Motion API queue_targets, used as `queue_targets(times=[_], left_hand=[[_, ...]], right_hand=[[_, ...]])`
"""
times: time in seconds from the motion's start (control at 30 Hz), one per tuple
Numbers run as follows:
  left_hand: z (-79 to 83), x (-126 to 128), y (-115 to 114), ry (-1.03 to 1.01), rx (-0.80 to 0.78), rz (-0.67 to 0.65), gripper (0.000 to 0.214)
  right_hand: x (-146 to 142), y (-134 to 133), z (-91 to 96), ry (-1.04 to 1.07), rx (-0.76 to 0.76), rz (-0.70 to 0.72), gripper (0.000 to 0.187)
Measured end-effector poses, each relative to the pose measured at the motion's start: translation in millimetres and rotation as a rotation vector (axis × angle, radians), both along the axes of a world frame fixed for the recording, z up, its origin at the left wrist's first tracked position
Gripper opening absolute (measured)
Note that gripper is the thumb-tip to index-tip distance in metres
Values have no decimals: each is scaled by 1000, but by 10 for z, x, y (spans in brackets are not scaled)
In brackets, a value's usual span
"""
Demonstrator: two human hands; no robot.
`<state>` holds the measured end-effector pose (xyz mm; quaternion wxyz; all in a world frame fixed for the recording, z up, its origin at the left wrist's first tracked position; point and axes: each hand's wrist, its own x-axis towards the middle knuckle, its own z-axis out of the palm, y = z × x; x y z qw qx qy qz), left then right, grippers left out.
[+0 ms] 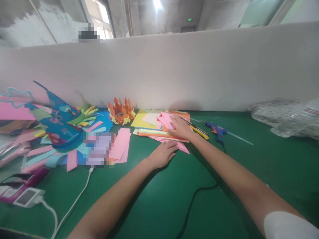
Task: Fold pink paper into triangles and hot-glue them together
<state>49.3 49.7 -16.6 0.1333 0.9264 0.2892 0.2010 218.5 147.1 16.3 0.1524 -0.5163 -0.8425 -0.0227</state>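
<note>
White sleeve (290,225) is being worn lower right; mid-frame, the paper stack (157,132) is being covered by a spread right hand (182,128), loose-fingered left hand (162,155) being rested alongside, probably so nothing's slipping.

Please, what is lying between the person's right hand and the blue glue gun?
In the head view, a yellow utility knife lies between the right hand and the blue glue gun, with a thin pale stick just beyond it.
</note>
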Motion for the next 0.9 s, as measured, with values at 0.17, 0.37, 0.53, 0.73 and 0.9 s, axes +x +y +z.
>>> queue_targets(times=[0.17,0.37,0.53,0.73,0.9], left_hand=[[-32,3,-27,-74,55,13,40],[18,-147,-183,-276,-15,-6,36],[-30,-331,-265,-600,-414,216,32],[-94,-423,-116,-1123,-883,376,56],[-57,-416,-91,-1153,-912,393,61]], right_hand=[[-190,50,-102,-80,-81,-81,68],[-160,-18,-101,-119,-51,-76,31],[-144,-191,-36,-114,-13,-74,27],[-258,-513,-22,13,42,-6,20],[-349,-570,6,152,76,16,13]])
